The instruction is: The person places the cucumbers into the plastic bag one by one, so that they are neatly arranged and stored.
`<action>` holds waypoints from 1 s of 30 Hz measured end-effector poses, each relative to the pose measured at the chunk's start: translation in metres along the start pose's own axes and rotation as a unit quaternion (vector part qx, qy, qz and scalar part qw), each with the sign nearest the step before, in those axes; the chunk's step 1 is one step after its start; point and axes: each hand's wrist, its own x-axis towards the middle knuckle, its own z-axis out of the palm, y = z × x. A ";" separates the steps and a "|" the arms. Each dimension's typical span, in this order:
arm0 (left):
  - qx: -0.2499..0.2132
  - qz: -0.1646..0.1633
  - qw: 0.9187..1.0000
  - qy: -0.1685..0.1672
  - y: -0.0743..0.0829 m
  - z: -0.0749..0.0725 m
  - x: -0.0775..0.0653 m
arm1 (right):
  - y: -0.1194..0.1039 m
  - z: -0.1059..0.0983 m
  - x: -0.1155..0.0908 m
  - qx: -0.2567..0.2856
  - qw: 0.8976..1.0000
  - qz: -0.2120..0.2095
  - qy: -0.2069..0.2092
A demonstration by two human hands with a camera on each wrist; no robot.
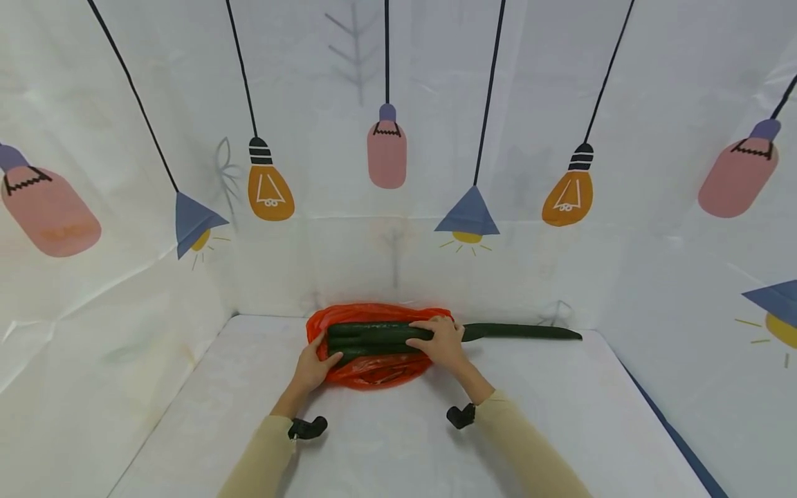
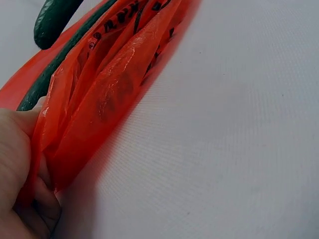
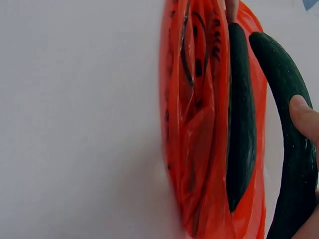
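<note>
Pinching the edge of the red bag [image 2: 102, 117], the left hand [image 1: 309, 366] has its thumb on one side and a finger on the other. The right hand [image 1: 443, 342] grips a cucumber [image 3: 289, 164]. Another cucumber [image 3: 241, 124] lies inside the bag. A long green piece [image 1: 529, 332] pokes out past the right hand; I can't tell if it is part of the held cucumber. The bag lies on the table [image 1: 380, 449] between the hands, its side all crumpled.

The bag looks thin, so it might rip if the left hand pulls hard or a tip pokes it. The skin looks smooth, so the held cucumber could slip if the right hand is too loose. If the bag's edge flops over, a tip could catch on it.
</note>
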 end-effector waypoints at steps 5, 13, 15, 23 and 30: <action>0.000 0.002 1.000 -0.002 -0.001 0.000 0.000 | -0.011 0.009 0.006 -0.008 1.000 0.000 -0.003; -0.003 0.001 1.000 0.003 0.000 0.000 -0.003 | -0.029 0.023 0.013 -0.032 0.999 -0.011 -0.009; -0.004 0.006 1.000 0.006 0.000 0.001 -0.003 | -0.031 0.026 0.015 -0.039 0.999 -0.009 -0.009; 0.033 0.036 0.998 0.035 0.000 0.004 0.003 | -0.047 0.037 0.019 -0.046 0.999 -0.007 0.011; 0.035 0.018 0.999 0.032 0.003 0.002 -0.001 | -0.052 0.048 0.018 -0.046 0.999 0.010 0.012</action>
